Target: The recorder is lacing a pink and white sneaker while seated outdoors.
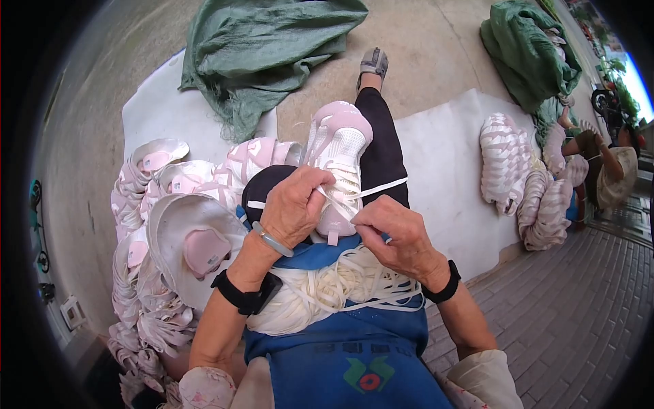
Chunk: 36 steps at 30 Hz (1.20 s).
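A pink and white sneaker (338, 146) rests on my lap, toe pointing away. My left hand (294, 206) is closed over its lacing area, pinching a flat white lace (379, 187) that runs off to the right. My right hand (390, 228) grips the same lace just beside the shoe's heel. A bundle of loose white laces (327, 290) lies on my blue apron (347, 361) below both hands. I wear a pale bangle and a black band on the left wrist, and a black band on the right.
Several pink and white shoes (174, 204) are heaped at my left. Stacked shoes (507, 163) lie on a white sheet at right, with another person (599, 163) seated beyond. Green sacks (266, 48) lie on the concrete ahead; paving bricks are at lower right.
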### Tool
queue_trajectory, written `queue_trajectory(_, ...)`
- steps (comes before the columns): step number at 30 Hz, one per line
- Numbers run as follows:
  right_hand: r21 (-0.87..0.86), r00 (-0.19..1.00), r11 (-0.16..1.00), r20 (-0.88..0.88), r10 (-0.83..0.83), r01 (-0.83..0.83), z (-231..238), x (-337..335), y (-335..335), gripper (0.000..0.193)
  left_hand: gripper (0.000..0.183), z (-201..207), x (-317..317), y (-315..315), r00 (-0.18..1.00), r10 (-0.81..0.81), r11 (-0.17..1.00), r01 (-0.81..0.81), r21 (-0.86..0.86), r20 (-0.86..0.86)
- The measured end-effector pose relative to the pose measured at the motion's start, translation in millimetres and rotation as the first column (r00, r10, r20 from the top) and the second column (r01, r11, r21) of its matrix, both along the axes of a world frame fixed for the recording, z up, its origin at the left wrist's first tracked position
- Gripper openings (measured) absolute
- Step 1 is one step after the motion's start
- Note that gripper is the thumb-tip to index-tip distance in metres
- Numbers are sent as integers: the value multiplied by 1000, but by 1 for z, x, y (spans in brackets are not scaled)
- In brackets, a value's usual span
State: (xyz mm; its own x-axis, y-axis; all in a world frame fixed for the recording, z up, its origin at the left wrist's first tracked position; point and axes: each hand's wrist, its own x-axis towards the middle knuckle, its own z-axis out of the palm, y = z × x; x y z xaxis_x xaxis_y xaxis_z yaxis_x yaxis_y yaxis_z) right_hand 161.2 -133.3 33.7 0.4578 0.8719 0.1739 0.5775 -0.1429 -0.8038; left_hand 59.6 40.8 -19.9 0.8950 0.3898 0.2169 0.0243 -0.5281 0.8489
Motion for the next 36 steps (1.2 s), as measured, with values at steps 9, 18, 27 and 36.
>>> queue_trajectory(9,50,988,989,61,-145,142,-5,5,1,18,9,14,-7,20,916,-219,717,-84,-692,-338)
queue_trajectory(18,-188,988,973,-41,-146,136,-27,10,-8,29,16,4,-18,18,932,-170,550,-179,-816,-319)
queue_trajectory(27,-193,929,977,370,-19,96,-21,32,-19,11,21,-1,-18,16,951,-98,574,-187,-797,-294)
queue_trajectory(36,-255,822,898,542,-174,359,18,72,-122,14,14,6,-9,-11,926,-18,981,-56,-184,-377)
